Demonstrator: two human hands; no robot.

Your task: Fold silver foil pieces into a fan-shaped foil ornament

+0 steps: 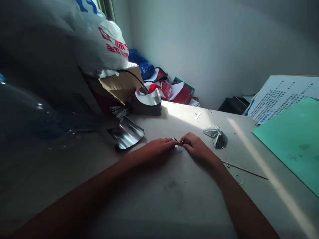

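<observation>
At the middle of the table, my left hand (161,146) and my right hand (195,144) meet at the fingertips over a small silvery sheet (179,149). The left fingers reach out and press on its near-left side. My right thumb and fingers are closed in a pinch at its right end, so that part is hidden. A fanned bundle of folded silvery strips (219,137) lies right of my right hand. Left of my left hand are shiny curved silvery sheets (131,134), with a second fanned bundle (119,113) behind them.
A stack of cut sheets (148,105) stands at the back beside a cardboard box (122,84) under a white plastic bag (104,46). A thin stick (249,171) and a rubber band (239,179) lie near my right forearm. A green sheet (294,139) covers the right side.
</observation>
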